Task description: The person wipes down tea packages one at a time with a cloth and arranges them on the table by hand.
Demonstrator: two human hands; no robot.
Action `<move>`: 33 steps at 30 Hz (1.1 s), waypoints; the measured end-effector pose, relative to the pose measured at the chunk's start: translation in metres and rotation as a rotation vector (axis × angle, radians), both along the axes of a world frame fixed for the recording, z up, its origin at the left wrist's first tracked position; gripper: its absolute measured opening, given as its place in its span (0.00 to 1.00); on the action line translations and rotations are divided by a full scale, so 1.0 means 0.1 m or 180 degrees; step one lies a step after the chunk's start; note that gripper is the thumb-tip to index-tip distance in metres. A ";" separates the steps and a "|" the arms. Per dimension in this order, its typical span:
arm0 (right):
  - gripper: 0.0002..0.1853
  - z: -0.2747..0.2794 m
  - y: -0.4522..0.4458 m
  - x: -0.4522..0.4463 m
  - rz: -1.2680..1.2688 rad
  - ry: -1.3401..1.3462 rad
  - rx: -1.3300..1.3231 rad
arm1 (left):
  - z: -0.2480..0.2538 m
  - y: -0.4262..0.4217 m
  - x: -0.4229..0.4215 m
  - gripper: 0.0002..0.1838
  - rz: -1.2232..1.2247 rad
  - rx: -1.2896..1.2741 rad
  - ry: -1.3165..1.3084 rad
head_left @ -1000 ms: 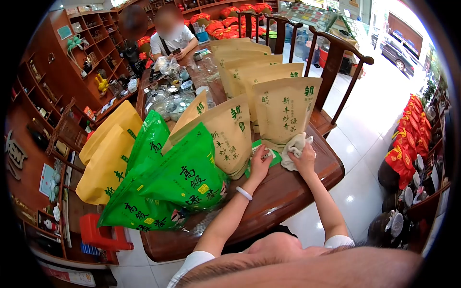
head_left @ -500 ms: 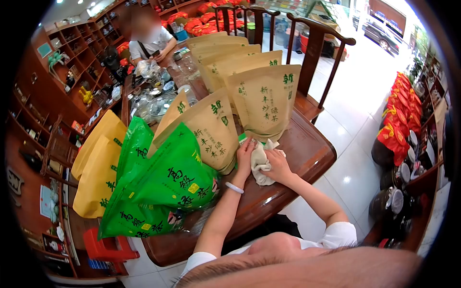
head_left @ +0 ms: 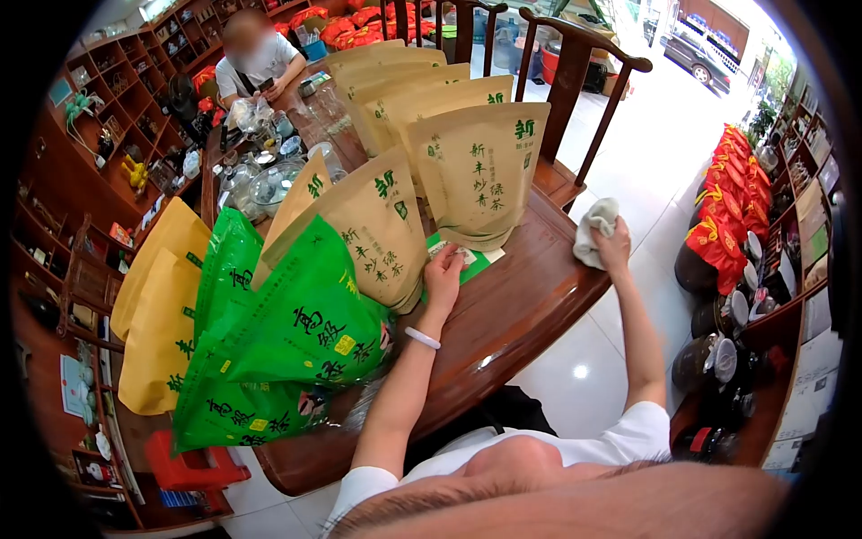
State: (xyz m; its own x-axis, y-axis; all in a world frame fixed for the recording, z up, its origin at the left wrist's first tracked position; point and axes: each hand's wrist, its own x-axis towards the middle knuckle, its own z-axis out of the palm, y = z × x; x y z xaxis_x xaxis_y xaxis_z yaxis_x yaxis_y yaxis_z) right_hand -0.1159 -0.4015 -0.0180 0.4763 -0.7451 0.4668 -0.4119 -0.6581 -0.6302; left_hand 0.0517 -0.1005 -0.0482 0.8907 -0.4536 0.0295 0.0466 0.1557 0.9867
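Observation:
My right hand [head_left: 614, 246] is closed around a crumpled white cloth [head_left: 593, 235], out at the right edge of the dark wooden table [head_left: 539, 278]. My left hand [head_left: 444, 277] is at a green-and-white paper card [head_left: 485, 259] lying on the tabletop, its fingers drawn together on the card's near edge. Just behind the card stands a brown kraft tea bag [head_left: 476, 175] with green lettering. Another kraft tea bag [head_left: 377, 234] stands close to the left of that hand. Shiny green tea bags [head_left: 314, 305] lean by my left forearm.
Yellow bags [head_left: 162, 314] stand at the table's left end, above a red stool [head_left: 189, 463]. Glass teaware [head_left: 274, 184] sits farther back, near a seated person [head_left: 260, 67] holding a phone. Wooden chairs [head_left: 575, 99] line the far side. Red-covered jars [head_left: 727, 225] stand at right.
My right hand has moved right with the cloth, from beside my left hand to the table's edge. More of the green-and-white card now shows at my left hand. The view has shifted slightly.

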 end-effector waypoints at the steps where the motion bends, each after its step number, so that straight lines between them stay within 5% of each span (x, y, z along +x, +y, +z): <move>1: 0.28 -0.09 0.06 0.06 0.0018 0.0015 -0.0099 | 0.02 0.01 0.00 0.16 -0.0013 -0.0016 0.0012; 5: 0.29 0.28 0.78 0.36 0.1157 0.0588 -0.0091 | 0.04 0.03 -0.04 0.14 -0.0025 -0.0173 0.0019; 6: 0.28 -0.01 0.73 0.51 0.1226 0.0566 -0.0700 | 0.05 0.03 -0.04 0.13 -0.0022 -0.0245 0.0032; 9: 0.28 0.01 0.72 0.73 0.1172 0.0612 -0.0836 | 0.09 0.05 -0.05 0.12 -0.0048 -0.0174 0.0044; 11: 0.27 0.13 0.64 0.78 0.0974 0.1410 -0.0387 | 0.06 0.05 -0.03 0.12 -0.0100 -0.0231 0.0029; 20: 0.21 0.02 0.56 0.81 0.0207 0.0971 -0.0844 | 0.03 0.05 -0.03 0.11 -0.0171 -0.0224 -0.0053; 28: 0.29 0.12 0.91 0.49 0.0978 0.1230 -0.1241 | 0.02 0.02 -0.03 0.10 -0.0121 -0.0281 -0.0061; 33: 0.30 0.62 1.12 0.53 0.1744 0.2517 -0.0617 | -0.01 0.01 -0.03 0.09 -0.0043 -0.0231 -0.0142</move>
State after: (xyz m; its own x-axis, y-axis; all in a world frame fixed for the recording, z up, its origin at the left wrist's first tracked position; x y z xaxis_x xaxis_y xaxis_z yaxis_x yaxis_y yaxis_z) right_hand -0.0632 -0.2894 0.0443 0.9613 -0.2719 -0.0447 -0.2755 -0.9471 -0.1648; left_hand 0.0492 -0.0996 -0.0495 0.8816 -0.4608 0.1022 0.0055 0.2265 0.9740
